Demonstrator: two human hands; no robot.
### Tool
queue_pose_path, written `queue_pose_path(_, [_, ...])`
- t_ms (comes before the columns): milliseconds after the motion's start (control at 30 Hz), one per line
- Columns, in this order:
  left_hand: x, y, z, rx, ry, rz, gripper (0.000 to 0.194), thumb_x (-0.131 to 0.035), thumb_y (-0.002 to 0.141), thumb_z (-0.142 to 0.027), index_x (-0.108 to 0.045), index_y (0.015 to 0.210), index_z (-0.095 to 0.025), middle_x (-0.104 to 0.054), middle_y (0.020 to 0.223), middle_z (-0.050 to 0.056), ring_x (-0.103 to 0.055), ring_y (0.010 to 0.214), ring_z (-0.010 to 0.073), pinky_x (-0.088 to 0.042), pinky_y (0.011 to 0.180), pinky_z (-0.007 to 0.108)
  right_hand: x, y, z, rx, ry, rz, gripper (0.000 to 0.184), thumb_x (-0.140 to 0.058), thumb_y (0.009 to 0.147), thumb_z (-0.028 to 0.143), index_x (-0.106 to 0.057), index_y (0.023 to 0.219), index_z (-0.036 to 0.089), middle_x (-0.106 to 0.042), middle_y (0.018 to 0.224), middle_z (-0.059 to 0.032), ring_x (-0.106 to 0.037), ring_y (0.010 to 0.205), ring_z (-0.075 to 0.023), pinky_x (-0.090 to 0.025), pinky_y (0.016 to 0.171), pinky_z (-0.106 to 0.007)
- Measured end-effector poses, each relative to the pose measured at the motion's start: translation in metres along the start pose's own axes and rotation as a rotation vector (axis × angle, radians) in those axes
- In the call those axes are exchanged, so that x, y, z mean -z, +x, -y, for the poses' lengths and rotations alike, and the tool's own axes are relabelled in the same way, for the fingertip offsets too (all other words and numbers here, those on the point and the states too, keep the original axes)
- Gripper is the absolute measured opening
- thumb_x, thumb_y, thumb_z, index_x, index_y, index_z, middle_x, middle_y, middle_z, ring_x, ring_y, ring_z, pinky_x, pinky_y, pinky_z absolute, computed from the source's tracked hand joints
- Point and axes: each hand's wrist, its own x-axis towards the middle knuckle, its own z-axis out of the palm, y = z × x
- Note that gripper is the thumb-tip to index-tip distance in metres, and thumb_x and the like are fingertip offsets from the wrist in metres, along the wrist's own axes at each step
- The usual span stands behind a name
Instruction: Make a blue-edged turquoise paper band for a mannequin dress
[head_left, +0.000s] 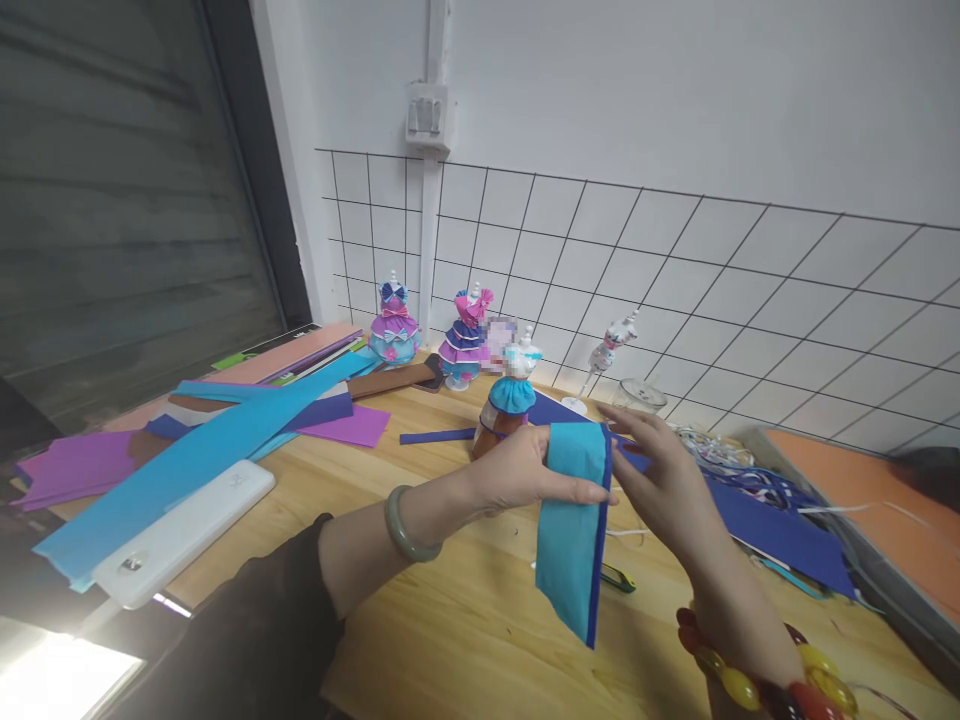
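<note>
Hanging from the left hand (pixel 517 480) in the head view, a light blue strip (pixel 570 540) with a dark blue edge is pinched beneath the thumb and is held above the counter (pixel 420 650), near the middle. The right hand (pixel 664 480) is held just beside the dark edge, its fingers loosely spread and its thumb set apart from them; whether the strip is touched by it cannot be told. A green bangle (pixel 406 525) is worn on the left wrist and a beaded bracelet (pixel 739 689) on the right.

Just beyond the left hand, a small mannequin (pixel 513 396) is seen dressed in a light blue ruffle, its lower part partly hidden. Farther back, two dressed figures, one in purple and light blue (pixel 395 328) and one in pink, navy and purple (pixel 466 340), are stood near the wall; to their right, a tilted bust (pixel 615 343) is placed near a clear jar (pixel 643 395). Below the right hand, a cutter (pixel 619 578) is partly covered by the strip. On the left, a white device (pixel 184 533) is laid beside long blue pieces (pixel 232 435); on the right, a dark blue sheet (pixel 787 535) is spread near tangled scraps (pixel 720 450).
</note>
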Motion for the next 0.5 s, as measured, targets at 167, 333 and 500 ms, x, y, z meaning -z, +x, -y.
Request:
queue_pose_path(167, [-0.005, 0.0, 0.005, -0.139, 0.309, -0.154, 0.054, -0.071, 0.07, -0.026, -0.053, 0.12, -0.015, -0.065, 0.108, 0.009, -0.062, 0.097, 0.0203, -0.049, 0.086, 0.035, 0.01, -0.003, 0.014, -0.333, 0.41, 0.129, 0.04, -0.053, 0.082, 0.054, -0.07, 0.094, 0.02, -0.07, 0.09, -0.0098, -0.064, 0.084, -0.0241, -0.052, 0.08, -0.04])
queue_pose_path(333, [-0.013, -0.004, 0.011, -0.143, 0.646, -0.239, 0.048, -0.066, 0.073, -0.033, -0.053, 0.117, -0.02, -0.066, 0.099, 0.005, -0.061, 0.092, 0.0215, -0.049, 0.081, 0.036, 0.014, -0.009, 0.03, -0.352, 0.722, 0.215, 0.027, -0.06, 0.081, 0.046, -0.071, 0.085, 0.021, -0.071, 0.083, -0.0045, -0.064, 0.077, -0.0193, -0.053, 0.074, -0.033])
queue_pose_path(500, [-0.012, -0.005, 0.007, -0.16, 0.64, -0.165, 0.062, -0.071, 0.067, -0.042, -0.05, 0.122, -0.021, -0.064, 0.094, 0.004, -0.06, 0.085, 0.0192, -0.049, 0.074, 0.032, 0.017, -0.01, 0.034, -0.386, 0.705, 0.168, 0.016, -0.069, 0.076, 0.038, -0.072, 0.082, 0.024, -0.07, 0.073, -0.0004, -0.062, 0.068, -0.0139, -0.051, 0.067, -0.025])
